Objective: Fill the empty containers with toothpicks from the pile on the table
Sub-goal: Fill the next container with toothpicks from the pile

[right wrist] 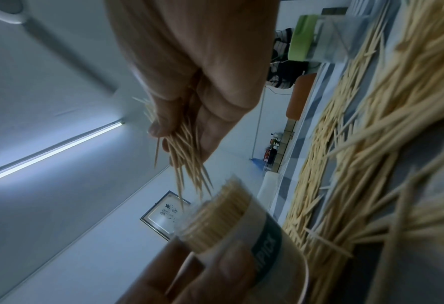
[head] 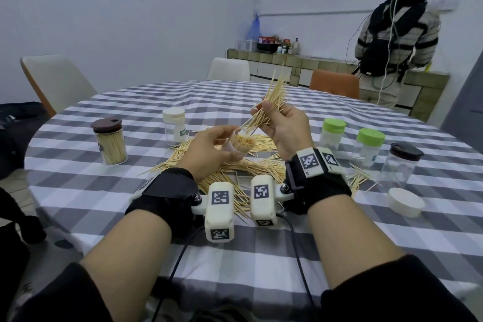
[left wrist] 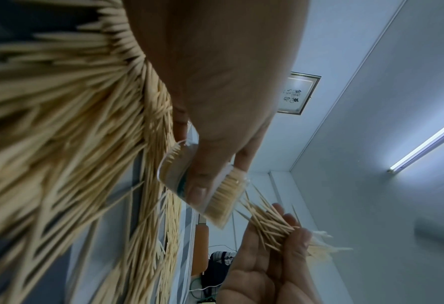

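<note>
**Mia:** What is the left hand doing?

**Ben:** Its fingers are wrapped round a clear jar. The jar is tipped, with its open mouth toward the other hand. It is packed with toothpicks, and you can see all their ends at the mouth.

**Mia:** And the right hand?

**Ben:** It pinches a bunch of toothpicks between thumb and fingers. The low tips of the bunch sit right at the mouth of the jar. The top ends fan out high above the hand.

**Mia:** Where is the big pile?

**Ben:** It lies on the checked tablecloth, under both hands and a bit toward the person. Some stray picks lie off to the right too.

**Mia:** Tell me about the other jars.

**Ben:** On the left stands a jar with a brown lid. It is full of toothpicks. Behind the pile is a jar with a white lid, and it looks clear inside. On the right are two jars with green lids. I see no picks in them. Farther right is a clear jar with a dark lid. It looks bare inside as well.

**Mia:** What is that white round thing?

**Ben:** A white lid, lying flat on the cloth near the dark-lid jar.

**Mia:** Anything else?

**Ben:** Chairs stand round the table. A person in a striped top stands at a counter far back.
</note>
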